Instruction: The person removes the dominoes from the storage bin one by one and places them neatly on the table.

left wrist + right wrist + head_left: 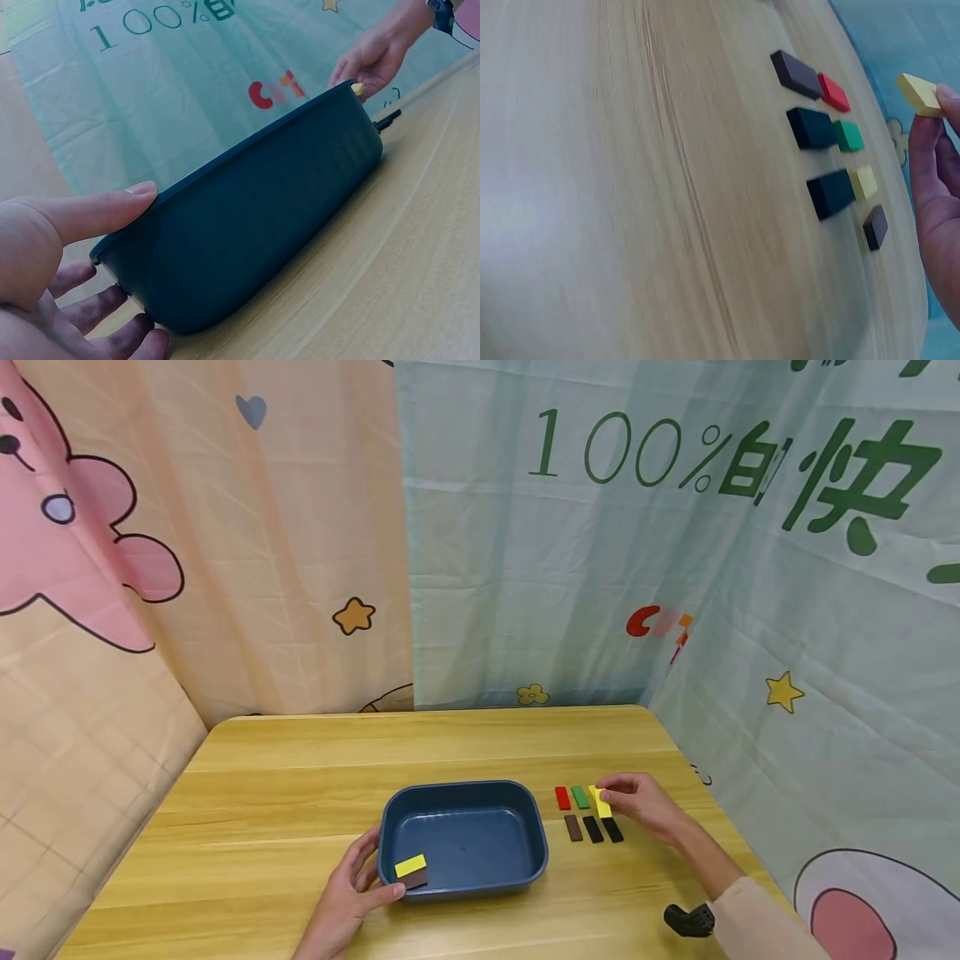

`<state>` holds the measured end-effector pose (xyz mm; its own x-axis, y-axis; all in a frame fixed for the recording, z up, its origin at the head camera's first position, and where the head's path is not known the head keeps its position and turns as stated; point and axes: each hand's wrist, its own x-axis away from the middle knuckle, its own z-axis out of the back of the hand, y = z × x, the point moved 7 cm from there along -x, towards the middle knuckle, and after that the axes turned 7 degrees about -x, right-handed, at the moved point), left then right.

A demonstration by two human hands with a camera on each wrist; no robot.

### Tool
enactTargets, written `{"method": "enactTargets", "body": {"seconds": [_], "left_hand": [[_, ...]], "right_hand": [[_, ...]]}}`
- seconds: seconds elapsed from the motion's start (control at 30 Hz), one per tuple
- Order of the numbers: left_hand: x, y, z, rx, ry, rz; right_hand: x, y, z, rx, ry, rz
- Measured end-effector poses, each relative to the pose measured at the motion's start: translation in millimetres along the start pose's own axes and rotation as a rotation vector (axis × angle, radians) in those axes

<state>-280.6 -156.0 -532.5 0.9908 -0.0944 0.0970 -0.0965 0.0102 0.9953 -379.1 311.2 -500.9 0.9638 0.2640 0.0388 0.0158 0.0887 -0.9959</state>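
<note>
Left fingers (109, 214) gripping bin (480, 843), right fingers (928, 150) pinching yellow block (919, 95), black block (613, 831) — seemingly close

One bin (480, 847); three yellow blocks (410, 865); three brown (573, 828); two black (592, 829); one red (563, 798); one green (581, 797)

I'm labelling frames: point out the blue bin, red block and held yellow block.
Blue bin (476, 847): head view, bare inside floor.
Red block (563, 798): head view, top face.
Held yellow block (920, 94): right wrist view, uncovered face.
</note>
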Motion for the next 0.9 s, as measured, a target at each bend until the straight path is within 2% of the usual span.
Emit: {"method": "enactTargets", "body": {"seconds": [0.17, 0.43, 0.6, 0.83, 0.9], "left_hand": [[-0.6, -2.2, 0.6, 0.000, 0.002, 0.004], [0.5, -1.8, 0.2, 0.003, 0.009, 0.016], [0.3, -3.1, 1.8, 0.001, 0.013, 0.028], [0.3, -3.8, 0.5, -0.013, 0.003, 0.035], [0.1, -3.5, -0.5, -0.014, 0.002, 0.037]], "right_hand": [[5.6, 8.6, 13.6, 0.059, 0.031, -0.011], [17.4, 24.0, 33.3, 0.253, 0.108, -0.033], [21.0, 33.2, 37.8, 0.300, 0.107, -0.052], [21.9, 31.2, 35.0, 0.518, 0.083, 0.022], [22.8, 29.4, 34.8, 0.565, 0.097, 0.035]]}}
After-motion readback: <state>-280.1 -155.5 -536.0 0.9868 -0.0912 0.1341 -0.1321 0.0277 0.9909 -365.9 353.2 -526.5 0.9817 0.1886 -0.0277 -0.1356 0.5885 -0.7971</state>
